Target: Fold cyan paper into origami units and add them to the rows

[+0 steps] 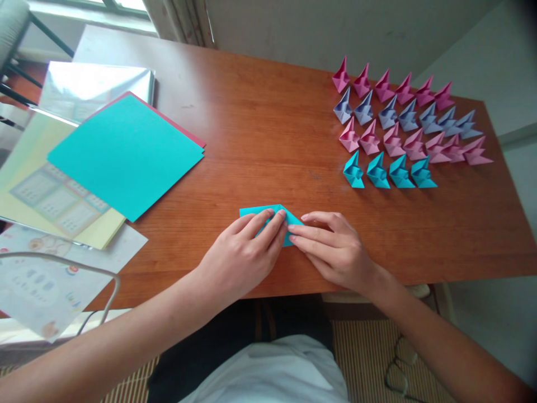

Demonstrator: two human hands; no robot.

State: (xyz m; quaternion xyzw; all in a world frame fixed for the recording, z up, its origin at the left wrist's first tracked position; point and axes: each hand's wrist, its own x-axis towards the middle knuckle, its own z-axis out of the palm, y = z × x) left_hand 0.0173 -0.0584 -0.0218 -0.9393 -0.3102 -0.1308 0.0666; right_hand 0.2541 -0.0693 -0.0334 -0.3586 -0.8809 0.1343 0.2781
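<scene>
Left hand (243, 254) and right hand (333, 246), fingers extended and held together, press flat on folded teal paper (268, 211) on tabletop (268, 134). 4 teal origami pieces (388, 172) lie well apart.

A home room used as a paper-craft corner

A wooden table (260, 117) stands against a plain wall beside a window with a curtain (184, 19) at 11 o'clock; sheets of coloured paper (126, 154) and printed leaflets (54, 196) lie at 9 o'clock, rows of small folded paper figures (403, 129) sit at 2 o'clock, and a woven floor mat (364, 352) with slippers (398, 364) shows at 5 o'clock
</scene>
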